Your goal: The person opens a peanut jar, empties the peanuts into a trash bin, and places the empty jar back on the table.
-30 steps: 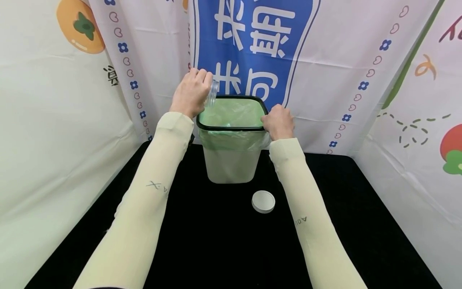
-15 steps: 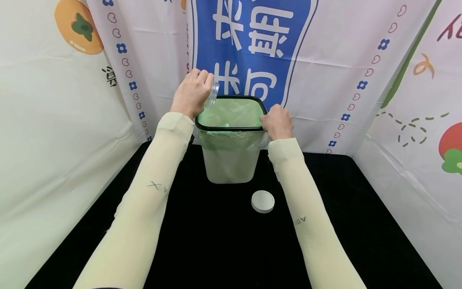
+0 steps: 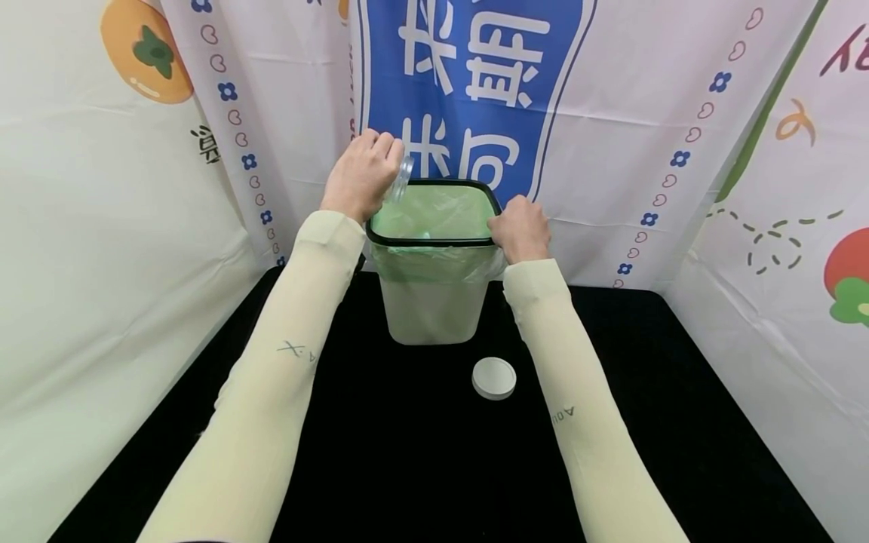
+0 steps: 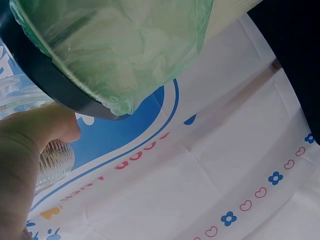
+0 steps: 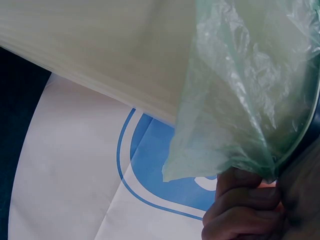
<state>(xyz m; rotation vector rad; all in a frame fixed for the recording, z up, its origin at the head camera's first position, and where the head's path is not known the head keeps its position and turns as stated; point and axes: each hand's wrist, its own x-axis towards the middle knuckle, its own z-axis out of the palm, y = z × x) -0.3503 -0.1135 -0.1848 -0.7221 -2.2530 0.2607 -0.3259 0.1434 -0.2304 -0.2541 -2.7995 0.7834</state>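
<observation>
My left hand [image 3: 361,175] grips a clear ribbed jar [image 3: 402,179], tipped over the left side of a pale bin [image 3: 434,313]. In the left wrist view, the jar's ribbed wall [image 4: 56,162] shows below the thumb, beside the bin's dark rim [image 4: 75,97]. A thin green bag [image 3: 437,264] lines the bin and folds down over the outside. My right hand [image 3: 521,230] holds the rim's right side; in the right wrist view its curled fingers [image 5: 245,202] lie at the bag's edge. What the jar holds is hidden.
A round white lid [image 3: 494,377] lies on the black tabletop [image 3: 407,437], in front of the bin and to its right. Printed cloth [image 3: 611,151] hangs close behind the bin, and more cloth stands along both sides.
The head view has drifted very slightly. Both hands, the jar and the bin keep nearly the same places, and the lid stays put.
</observation>
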